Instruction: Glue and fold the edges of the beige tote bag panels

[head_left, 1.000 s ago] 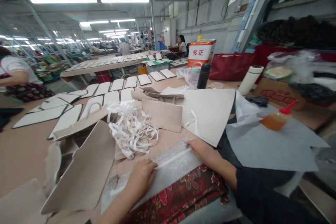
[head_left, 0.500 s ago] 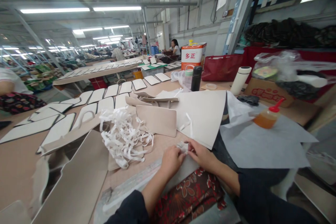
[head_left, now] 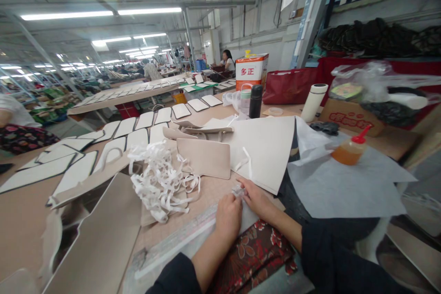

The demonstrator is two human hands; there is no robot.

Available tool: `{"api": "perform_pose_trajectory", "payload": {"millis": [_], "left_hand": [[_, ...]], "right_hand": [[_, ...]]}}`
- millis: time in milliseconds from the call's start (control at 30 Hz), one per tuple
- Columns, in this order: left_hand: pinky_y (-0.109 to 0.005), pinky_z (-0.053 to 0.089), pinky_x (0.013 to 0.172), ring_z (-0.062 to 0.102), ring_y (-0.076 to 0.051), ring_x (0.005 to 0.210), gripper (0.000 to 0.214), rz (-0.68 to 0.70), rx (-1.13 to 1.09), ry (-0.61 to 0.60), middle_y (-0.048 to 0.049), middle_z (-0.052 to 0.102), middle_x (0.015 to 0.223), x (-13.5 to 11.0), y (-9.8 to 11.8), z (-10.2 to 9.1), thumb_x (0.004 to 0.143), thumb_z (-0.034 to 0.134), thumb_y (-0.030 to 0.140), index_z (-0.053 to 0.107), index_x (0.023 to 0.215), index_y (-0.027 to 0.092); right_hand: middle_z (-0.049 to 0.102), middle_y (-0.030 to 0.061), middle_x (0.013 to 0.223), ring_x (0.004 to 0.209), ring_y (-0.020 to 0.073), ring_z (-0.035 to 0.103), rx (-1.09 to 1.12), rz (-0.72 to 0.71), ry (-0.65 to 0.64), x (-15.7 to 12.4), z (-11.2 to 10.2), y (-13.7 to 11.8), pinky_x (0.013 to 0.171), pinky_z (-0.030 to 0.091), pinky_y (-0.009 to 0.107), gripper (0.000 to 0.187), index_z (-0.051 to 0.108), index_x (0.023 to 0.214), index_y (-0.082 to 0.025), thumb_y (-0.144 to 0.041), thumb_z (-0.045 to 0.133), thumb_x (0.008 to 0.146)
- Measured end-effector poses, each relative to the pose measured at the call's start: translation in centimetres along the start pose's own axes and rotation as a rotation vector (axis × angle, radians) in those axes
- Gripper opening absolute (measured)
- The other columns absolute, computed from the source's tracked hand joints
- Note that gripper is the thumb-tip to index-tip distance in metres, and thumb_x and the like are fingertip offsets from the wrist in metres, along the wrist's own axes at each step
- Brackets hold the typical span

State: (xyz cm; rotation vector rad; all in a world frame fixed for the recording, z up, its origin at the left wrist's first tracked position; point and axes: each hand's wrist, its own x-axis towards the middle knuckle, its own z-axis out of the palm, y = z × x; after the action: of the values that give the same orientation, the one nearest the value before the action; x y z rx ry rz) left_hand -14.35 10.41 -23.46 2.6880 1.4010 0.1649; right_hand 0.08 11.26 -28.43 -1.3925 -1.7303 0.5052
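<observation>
My left hand (head_left: 228, 214) and my right hand (head_left: 257, 200) meet at the near edge of the table, fingers pinched together on the end of a clear plastic strip (head_left: 179, 239). The strip lies along the table edge and runs off to the left. A red flowered cloth (head_left: 257, 250) lies under my forearms. Just beyond my hands sit a tangle of white strips (head_left: 158, 177), a beige panel (head_left: 205, 158) and a large white sheet (head_left: 267, 147).
Beige cut panels (head_left: 99, 234) lie at the near left, and rows of white pieces (head_left: 138, 124) further back. An orange squeeze bottle (head_left: 349, 150) rests on grey sheets (head_left: 344, 183) at the right. A black flask (head_left: 255, 101), a white cup (head_left: 314, 102) and a tin (head_left: 250, 72) stand behind. Other people work at distant tables.
My left hand slid right along the strip from its middle and joined my right hand at the strip's end. The view also shifted a little to the right.
</observation>
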Motion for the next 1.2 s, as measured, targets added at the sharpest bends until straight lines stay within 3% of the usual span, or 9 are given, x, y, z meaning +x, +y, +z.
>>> {"api": "perform_pose_trajectory", "payload": {"millis": [200, 333, 500, 667, 867, 1067, 1200], "left_hand": [[-0.033, 0.044, 0.078, 0.052, -0.020, 0.091, 0.025, 0.113, 0.139, -0.007, -0.0059, 0.058, 0.099, -0.6, 0.2, 0.0, 0.089, 0.036, 0.015, 0.057, 0.102, 0.017], [-0.034, 0.046, 0.077, 0.052, -0.021, 0.091, 0.025, 0.147, 0.166, -0.005, -0.0064, 0.058, 0.099, -0.6, 0.1, 0.2, 0.088, 0.039, 0.014, 0.055, 0.107, 0.015], [-0.036, 0.046, 0.076, 0.051, -0.022, 0.090, 0.030, 0.155, 0.191, -0.015, -0.0078, 0.057, 0.098, -0.5, 0.1, 0.3, 0.087, 0.038, 0.013, 0.050, 0.115, 0.012], [-0.036, 0.045, 0.075, 0.051, -0.022, 0.091, 0.029, 0.163, 0.189, -0.020, -0.0090, 0.056, 0.098, -0.4, 0.1, 0.4, 0.087, 0.038, 0.013, 0.052, 0.112, 0.012], [-0.035, 0.045, 0.074, 0.051, -0.022, 0.090, 0.028, 0.163, 0.180, 0.013, -0.0079, 0.056, 0.099, -0.4, -0.2, 0.5, 0.086, 0.039, 0.013, 0.053, 0.110, 0.014], [-0.034, 0.045, 0.074, 0.051, -0.021, 0.090, 0.025, 0.158, 0.166, 0.043, -0.0062, 0.057, 0.097, -0.6, -0.5, 0.8, 0.087, 0.040, 0.014, 0.054, 0.107, 0.015], [-0.035, 0.044, 0.074, 0.051, -0.022, 0.090, 0.026, 0.147, 0.159, 0.057, -0.0065, 0.057, 0.098, -0.7, -0.5, 0.9, 0.087, 0.039, 0.015, 0.053, 0.109, 0.015]], "right_hand": [[0.054, 0.0099, 0.109, 0.107, 0.0241, 0.047, -0.073, 0.000, -0.018, -0.1, -0.5, -0.3, 0.097, 0.034, 0.045, 0.047, 0.048, 0.115, -0.018, -0.006, 0.044, 0.070], [0.059, 0.0059, 0.090, 0.088, 0.0188, 0.055, -0.051, 0.043, -0.066, 0.4, -1.0, -1.1, 0.087, 0.043, 0.037, 0.040, 0.047, 0.115, -0.017, -0.009, 0.040, 0.077], [0.058, 0.0008, 0.076, 0.073, 0.0155, 0.056, -0.027, 0.097, -0.129, 1.0, -1.3, -1.6, 0.075, 0.046, 0.030, 0.044, 0.047, 0.115, -0.016, -0.006, 0.042, 0.072], [0.057, 0.0004, 0.080, 0.076, 0.0151, 0.055, -0.044, 0.113, -0.172, 1.6, -1.0, -1.5, 0.077, 0.042, 0.029, 0.049, 0.047, 0.116, -0.019, -0.003, 0.042, 0.070], [0.054, 0.0002, 0.076, 0.070, 0.0148, 0.052, -0.058, 0.135, -0.238, 3.0, -0.3, -0.4, 0.071, 0.040, 0.028, 0.053, 0.047, 0.116, -0.013, 0.000, 0.045, 0.064], [0.047, -0.0052, 0.065, 0.061, 0.0120, 0.048, -0.049, 0.189, -0.238, 3.0, 0.1, 0.5, 0.060, 0.040, 0.023, 0.046, 0.046, 0.111, -0.015, -0.004, 0.049, 0.067], [0.051, -0.0025, 0.073, 0.066, 0.0126, 0.049, -0.059, 0.166, -0.199, 2.7, 0.2, 0.4, 0.068, 0.042, 0.025, 0.045, 0.048, 0.110, -0.016, -0.004, 0.050, 0.066]]}}
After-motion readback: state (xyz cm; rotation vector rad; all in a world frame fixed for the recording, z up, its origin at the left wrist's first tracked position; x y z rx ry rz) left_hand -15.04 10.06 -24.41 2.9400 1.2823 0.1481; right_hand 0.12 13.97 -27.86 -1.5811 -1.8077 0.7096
